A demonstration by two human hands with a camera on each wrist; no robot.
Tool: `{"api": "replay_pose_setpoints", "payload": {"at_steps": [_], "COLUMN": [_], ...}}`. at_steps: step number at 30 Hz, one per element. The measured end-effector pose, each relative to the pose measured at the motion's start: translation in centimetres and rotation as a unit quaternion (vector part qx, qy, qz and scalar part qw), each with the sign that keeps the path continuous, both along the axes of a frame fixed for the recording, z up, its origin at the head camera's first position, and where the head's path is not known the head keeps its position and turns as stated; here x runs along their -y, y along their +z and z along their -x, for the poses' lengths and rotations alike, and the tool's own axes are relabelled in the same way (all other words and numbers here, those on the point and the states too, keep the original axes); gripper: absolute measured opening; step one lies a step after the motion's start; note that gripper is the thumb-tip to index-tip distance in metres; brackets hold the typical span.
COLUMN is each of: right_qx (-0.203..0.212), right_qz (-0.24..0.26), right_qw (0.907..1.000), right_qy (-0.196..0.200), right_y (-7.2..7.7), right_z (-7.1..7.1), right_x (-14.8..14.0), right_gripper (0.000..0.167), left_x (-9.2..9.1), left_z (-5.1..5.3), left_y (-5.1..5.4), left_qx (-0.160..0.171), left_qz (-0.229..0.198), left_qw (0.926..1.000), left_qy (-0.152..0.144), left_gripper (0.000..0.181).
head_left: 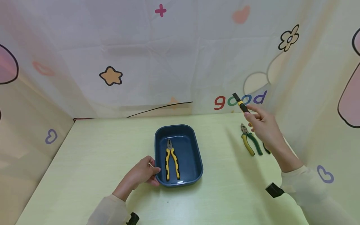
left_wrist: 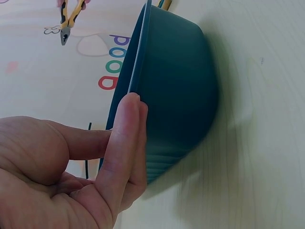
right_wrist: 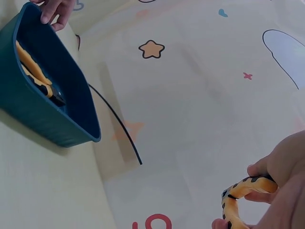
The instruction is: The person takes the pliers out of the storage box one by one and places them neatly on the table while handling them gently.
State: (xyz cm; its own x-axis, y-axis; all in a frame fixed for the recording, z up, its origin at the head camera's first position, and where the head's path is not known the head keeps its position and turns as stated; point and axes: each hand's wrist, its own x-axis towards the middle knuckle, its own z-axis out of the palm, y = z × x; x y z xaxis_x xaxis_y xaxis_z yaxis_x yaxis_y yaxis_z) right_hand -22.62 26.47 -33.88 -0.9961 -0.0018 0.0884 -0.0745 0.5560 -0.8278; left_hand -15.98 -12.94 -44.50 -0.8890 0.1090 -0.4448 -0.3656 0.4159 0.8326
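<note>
Nearest to the left wrist camera, the person's left hand (head_left: pixel 144 171) grips a deep, dark blue rectangular tray with rounded corners (head_left: pixel 189 156) by its near left side, the thumb over the rim and the fingers against the outer wall. On the person's other side, the right hand (head_left: pixel 264 126) is raised above the bench (head_left: pixel 95 156), its fingers curled round the yellow-and-black handles of a pair of pliers (head_left: pixel 240 102). These lie between thumb and fingers, their grey metal head pointing away from the hand, well apart from the tray.

Inside the tray, left of its middle, rests a second pair of yellow-and-black-handled pliers (head_left: pixel 167 161), head toward the far end, legs slightly spread, apart from the left fingers. Right of the tray on the pale yellow-green bench, near the right hand, lie metal pliers with one yellow and one green handle (head_left: pixel 247 145). Just beside them, a dark curved handle (head_left: pixel 266 148) shows, partly hidden behind the right wrist. Behind hangs a white printed cloth (head_left: pixel 135 37).
</note>
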Motion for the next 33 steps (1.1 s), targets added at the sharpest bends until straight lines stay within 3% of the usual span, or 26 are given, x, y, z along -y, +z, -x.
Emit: {"api": "replay_pose_setpoints", "payload": {"at_steps": [8,25,33], "right_qx": [0.021,0.019,0.06], "right_qz": [-0.015,-0.046,-0.048], "right_qw": [0.9995,0.9988,0.997], "right_qy": [-0.018,-0.002,-0.006], "right_y": [-1.0,-2.9,-3.7], "right_z": [0.4,0.7,0.9], "right_x": [0.1,0.5,1.0], "right_gripper": [0.056,0.055,0.058], "left_x": [0.1,0.0,0.0], "left_z": [0.0,-0.1,-0.1], "left_y": [0.0,-0.1,0.0], "left_qx": [0.004,0.009,0.007], "left_qz": [-0.004,0.001,0.004], "left_qw": [1.0,1.0,1.0], "left_qy": [0.002,0.003,0.002], "left_gripper": [0.016,0.016,0.017]}}
